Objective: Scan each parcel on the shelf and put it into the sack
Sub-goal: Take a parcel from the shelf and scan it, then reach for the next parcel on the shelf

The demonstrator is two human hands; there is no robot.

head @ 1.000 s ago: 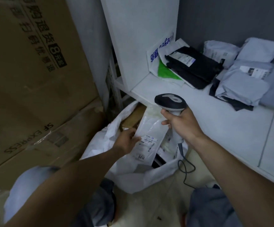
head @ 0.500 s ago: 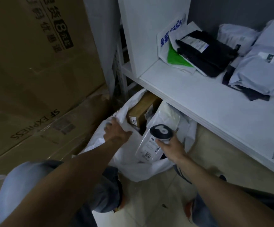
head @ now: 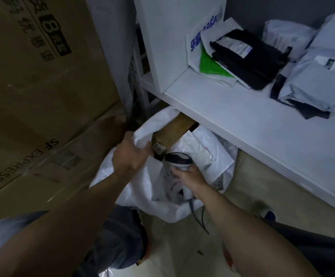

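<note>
Shelf (head: 262, 124) overhangs my sack's (head: 138, 188) far side; brown box (head: 174, 128) and white parcel (head: 198, 154) crowd its mouth; near-left gap open.

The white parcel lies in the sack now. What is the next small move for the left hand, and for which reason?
Probably the left hand should let go of the rim of the sack and reach up to the black parcel on the shelf. The white parcel already lies inside the sack, the right hand holds the scanner, and more parcels lie there.

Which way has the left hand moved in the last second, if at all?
Yes. The left hand shifted left, away from the shelf edge, and now grips the rim of the sack.
</note>
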